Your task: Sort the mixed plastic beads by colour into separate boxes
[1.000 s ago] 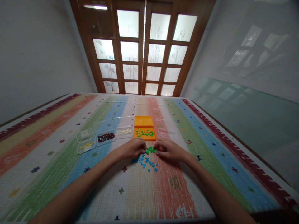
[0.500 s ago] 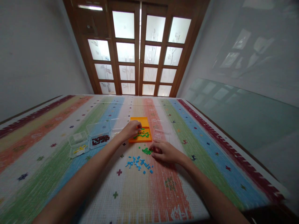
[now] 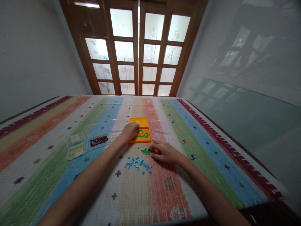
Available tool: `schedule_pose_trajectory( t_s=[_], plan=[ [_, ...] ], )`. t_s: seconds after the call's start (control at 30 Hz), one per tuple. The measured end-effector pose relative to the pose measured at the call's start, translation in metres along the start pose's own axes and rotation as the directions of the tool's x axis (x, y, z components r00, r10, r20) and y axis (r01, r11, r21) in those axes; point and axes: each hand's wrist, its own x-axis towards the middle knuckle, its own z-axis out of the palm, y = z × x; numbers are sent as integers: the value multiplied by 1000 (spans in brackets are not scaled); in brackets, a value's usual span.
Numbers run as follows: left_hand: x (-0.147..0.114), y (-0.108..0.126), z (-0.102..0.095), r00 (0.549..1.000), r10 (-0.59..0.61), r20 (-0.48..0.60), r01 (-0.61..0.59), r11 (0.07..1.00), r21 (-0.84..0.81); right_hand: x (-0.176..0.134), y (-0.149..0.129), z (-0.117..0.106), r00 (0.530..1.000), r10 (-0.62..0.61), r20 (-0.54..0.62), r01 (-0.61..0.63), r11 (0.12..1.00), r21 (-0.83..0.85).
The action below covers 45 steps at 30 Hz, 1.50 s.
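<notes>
My left hand [image 3: 130, 131] is over the left side of an open orange box [image 3: 138, 141], its fingers curled down. Whatever its fingertips hold, if anything, is hidden. Small green pieces [image 3: 144, 135] lie scattered inside the box. My right hand [image 3: 163, 152] rests on the cloth with bent fingers beside a small heap of green pieces [image 3: 145, 151]. Its thumb and fingertips come close together at the heap's right edge; I cannot make out anything between them. Nearer to me lies a loose spread of small blue pieces [image 3: 137, 164].
On the left stand clear plastic boxes with yellow pieces [image 3: 78, 151], dark red pieces [image 3: 98, 141] and whitish pieces [image 3: 115, 135]. Another clear box [image 3: 160, 135] stands right of the orange one. A striped tablecloth [image 3: 103, 194] covers the table, with wooden glazed doors [image 3: 138, 72] behind.
My left hand has shifted slightly left and nearer to me within the orange box, its fingers more tucked. My right hand stays by the green heap. The whole view has moved slightly.
</notes>
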Motion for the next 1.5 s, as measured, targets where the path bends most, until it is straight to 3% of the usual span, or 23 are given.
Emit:
schedule_pose_trajectory(
  t_s=[0.17, 0.37, 0.5, 0.83, 1.03, 1.2, 1.33, 1.5],
  plan=[
    [-2, -6, 0, 999, -33, -8, 33, 999, -43, -1, 0, 0, 1000, -1, 2, 1, 1000, -5],
    [-10, -19, -19, 997, -36, -65, 29, 995, -96, -2, 0, -1, 1000, 14, 7, -14, 1000, -1],
    [-19, -27, -28, 999, 3, -38, -7, 994, -106, -1, -1, -2, 1000, 24, 9, -24, 1000, 7],
    [-23, -26, -16, 996, 60, 70, -53, 995, -87, -2, 2, -1, 1000, 18, -20, -18, 1000, 6],
    [-24, -28, -17, 996, 58, 70, -52, 995, -88, -1, 4, 2, 1000, 8, -28, -7, 1000, 8],
    [-30, -27, -20, 997, 76, 8, -75, 991, -108, -1, 4, 5, 999, -5, -49, 5, 1000, -2],
    [-43, -18, -21, 990, 139, -37, -143, 980, -141, 0, 3, 6, 998, 2, -60, -2, 1000, -5],
    [-68, 10, -11, 933, 358, -38, -353, 890, -287, 1, 3, 6, 998, 28, -58, -28, 1000, -2]
  ],
)
